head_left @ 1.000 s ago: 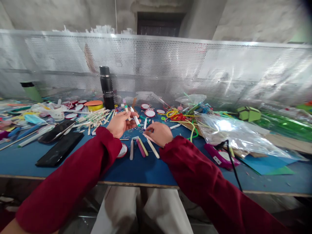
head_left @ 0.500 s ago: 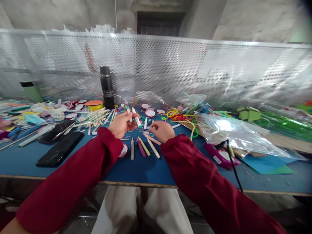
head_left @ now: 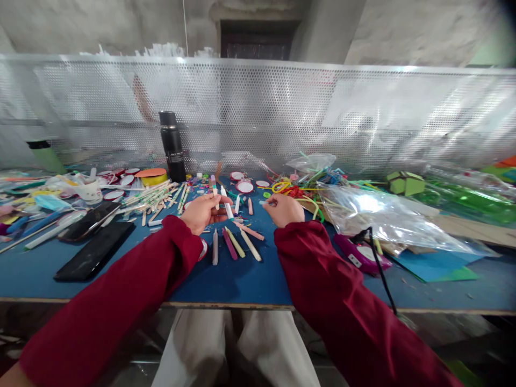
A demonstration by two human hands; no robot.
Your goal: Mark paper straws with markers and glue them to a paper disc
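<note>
My left hand (head_left: pixel 203 212) is closed around a colour-banded craft stick (head_left: pixel 214 186) and a white marker (head_left: pixel 226 205), whose teal end points down toward the table. My right hand (head_left: pixel 287 209) is off to the right, thumb and finger pinched at a small pale piece (head_left: pixel 264 203), too small to make out. Between and below the hands lie several markers: a grey one (head_left: pixel 215 247), a purple one (head_left: pixel 229 244), a yellow-green one (head_left: pixel 235 243), a cream one (head_left: pixel 250 245) and a pink one (head_left: pixel 250 231).
Loose craft sticks (head_left: pixel 155 199), a black bottle (head_left: pixel 172 148) and a black phone (head_left: pixel 94 251) are on the left. A clear plastic bag (head_left: pixel 387 215), a purple device (head_left: pixel 360 255) with a black cable and coloured cords (head_left: pixel 296 191) lie right. A perforated metal panel (head_left: pixel 258 113) stands behind.
My right hand has moved right, away from the left hand and the markers, its fingers still pinched. The left hand keeps the stick and marker. The view has shifted slightly.
</note>
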